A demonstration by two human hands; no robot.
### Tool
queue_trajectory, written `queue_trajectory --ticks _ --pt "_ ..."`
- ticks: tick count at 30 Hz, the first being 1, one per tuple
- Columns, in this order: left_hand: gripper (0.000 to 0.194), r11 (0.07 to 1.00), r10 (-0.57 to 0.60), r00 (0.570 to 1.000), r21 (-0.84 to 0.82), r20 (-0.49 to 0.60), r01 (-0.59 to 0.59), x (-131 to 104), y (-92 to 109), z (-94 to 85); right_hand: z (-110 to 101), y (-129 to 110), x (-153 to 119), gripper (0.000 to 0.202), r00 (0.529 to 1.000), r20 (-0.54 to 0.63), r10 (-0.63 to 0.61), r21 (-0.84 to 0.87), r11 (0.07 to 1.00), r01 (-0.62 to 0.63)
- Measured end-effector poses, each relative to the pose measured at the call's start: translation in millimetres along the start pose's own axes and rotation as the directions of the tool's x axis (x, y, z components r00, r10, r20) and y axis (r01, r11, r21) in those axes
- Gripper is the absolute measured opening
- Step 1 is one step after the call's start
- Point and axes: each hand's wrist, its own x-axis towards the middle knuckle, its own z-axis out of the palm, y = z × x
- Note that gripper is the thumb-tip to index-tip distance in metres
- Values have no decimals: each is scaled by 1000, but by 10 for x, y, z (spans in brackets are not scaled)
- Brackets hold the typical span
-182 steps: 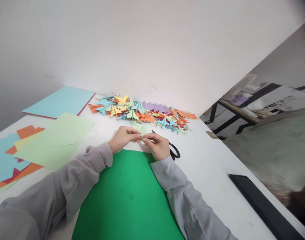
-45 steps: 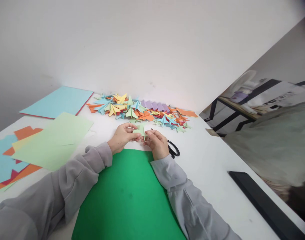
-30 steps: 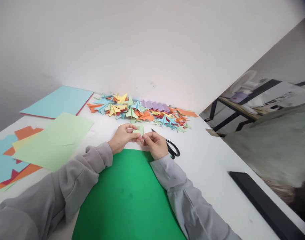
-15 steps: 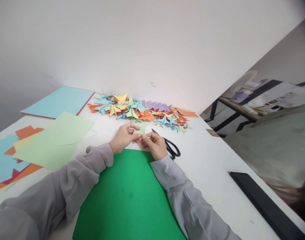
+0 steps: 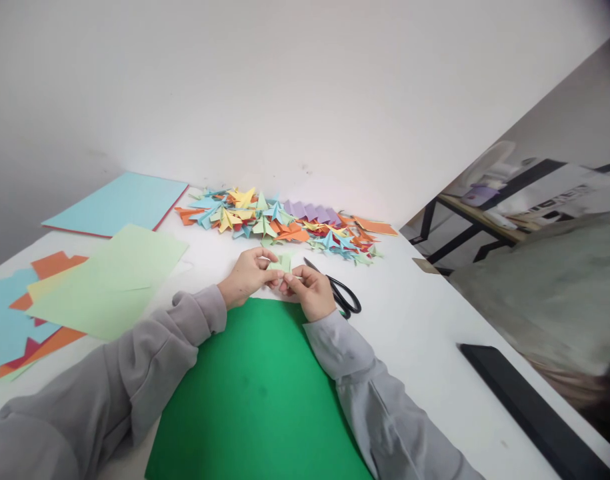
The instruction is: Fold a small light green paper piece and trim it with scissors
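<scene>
A small piece of light green paper (image 5: 281, 263) is pinched between my two hands, just beyond the far edge of a green sheet (image 5: 257, 387). My left hand (image 5: 249, 275) grips its left side with thumb and fingers. On the other side, my right hand (image 5: 312, 291) pinches its lower right edge. Some of the paper is hidden behind my fingertips. Scissors with black handles (image 5: 345, 295) lie partly behind my right hand. Past my hands spreads a heap of small folded paper planes (image 5: 275, 220) in several colours.
Light green sheets (image 5: 109, 287) overlap coloured paper scraps (image 5: 55, 265) at the left. A light blue sheet (image 5: 117, 202) lies at the back left by the wall. Purple folded paper (image 5: 312, 212) sits within the heap. A long black object (image 5: 529, 407) lies along the right table edge.
The fingers of my right hand have shifted slightly down and right along the paper. The light green piece has tilted a little, and my left hand is almost still.
</scene>
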Motion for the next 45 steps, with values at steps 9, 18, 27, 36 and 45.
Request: queue_trajectory --ticks 9,18,27,36,45 --pt "34 995 -37 999 -89 -2 37 2 -8 -10 -21 64 23 30 981 -52 185 74 981 -181" --pt "35 991 -66 998 -118 1 65 -10 -5 2 -40 97 33 32 990 -46 131 58 990 -128" --pt "34 990 -76 996 -117 35 80 -12 14 24 -45 129 31 35 994 -27 110 31 994 -109" --pt "32 995 -84 992 -48 94 89 -26 24 22 -48 28 4 30 993 -9 -119 -169 979 116" --pt "29 989 -128 980 -51 152 137 -22 24 -17 -34 46 -6 39 998 -41 46 -117 992 -50"
